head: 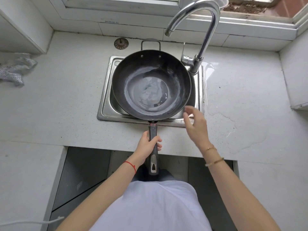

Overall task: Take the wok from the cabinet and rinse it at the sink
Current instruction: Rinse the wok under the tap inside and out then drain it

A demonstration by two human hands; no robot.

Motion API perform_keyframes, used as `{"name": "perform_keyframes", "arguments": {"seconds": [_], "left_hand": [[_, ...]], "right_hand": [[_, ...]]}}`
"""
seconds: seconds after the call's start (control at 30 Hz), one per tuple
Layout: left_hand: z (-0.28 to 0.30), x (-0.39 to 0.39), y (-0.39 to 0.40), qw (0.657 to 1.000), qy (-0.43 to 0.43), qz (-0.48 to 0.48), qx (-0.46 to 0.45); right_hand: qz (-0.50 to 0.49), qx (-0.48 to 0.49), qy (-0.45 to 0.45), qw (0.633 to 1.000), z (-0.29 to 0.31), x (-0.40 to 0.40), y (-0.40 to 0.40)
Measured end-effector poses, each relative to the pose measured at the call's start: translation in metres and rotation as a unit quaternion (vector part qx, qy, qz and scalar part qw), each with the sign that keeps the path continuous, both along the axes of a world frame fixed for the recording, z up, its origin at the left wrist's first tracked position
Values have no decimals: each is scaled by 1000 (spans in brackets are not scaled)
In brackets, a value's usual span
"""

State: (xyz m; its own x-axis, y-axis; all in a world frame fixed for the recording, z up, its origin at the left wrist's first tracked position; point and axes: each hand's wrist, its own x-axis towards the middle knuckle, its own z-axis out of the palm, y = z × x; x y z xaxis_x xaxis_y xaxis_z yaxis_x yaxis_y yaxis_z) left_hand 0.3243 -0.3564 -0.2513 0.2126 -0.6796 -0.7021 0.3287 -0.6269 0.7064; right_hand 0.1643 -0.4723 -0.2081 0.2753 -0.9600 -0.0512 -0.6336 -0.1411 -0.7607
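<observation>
A dark round wok [133, 77] sits over the small steel sink [106, 104], covering most of the basin. A shallow pool of water lies in its bottom. Its long black handle [153, 157] points toward me, and my left hand [148, 145] is shut around the middle of that handle. My right hand [195, 124] hovers open with fingers spread just off the wok's near right rim, above the sink's front corner. The chrome gooseneck tap [206, 22] arches over the wok's far right side; no water runs from its spout.
A sink strainer plug [121, 43] lies on the white counter behind the sink. A crumpled silvery cloth [15, 69] lies at far left. A wet patch [233, 120] spreads on the counter right of the sink. Below the counter edge, an open cabinet space [86, 172] shows.
</observation>
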Motion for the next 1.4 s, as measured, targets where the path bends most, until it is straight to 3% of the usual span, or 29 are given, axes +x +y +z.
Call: {"name": "perform_keyframes", "arguments": {"seconds": [0.2,0.47,0.93,1.17,1.4], "left_hand": [[-3,-5,-1,999,41,1,-3],[-4,-4,0,999,52,9,0],[1,-4,-1,997,68,21,1],[2,-4,-1,998,67,17,0],[3,-3,-1,997,71,16,2]], "right_hand": [[4,-12,-16,1000,20,33,-103],[60,41,19,997,29,74,-193],[90,48,31,994,22,95,-218],[151,68,69,984,19,101,-224],[112,52,83,989,21,88,-216]]}}
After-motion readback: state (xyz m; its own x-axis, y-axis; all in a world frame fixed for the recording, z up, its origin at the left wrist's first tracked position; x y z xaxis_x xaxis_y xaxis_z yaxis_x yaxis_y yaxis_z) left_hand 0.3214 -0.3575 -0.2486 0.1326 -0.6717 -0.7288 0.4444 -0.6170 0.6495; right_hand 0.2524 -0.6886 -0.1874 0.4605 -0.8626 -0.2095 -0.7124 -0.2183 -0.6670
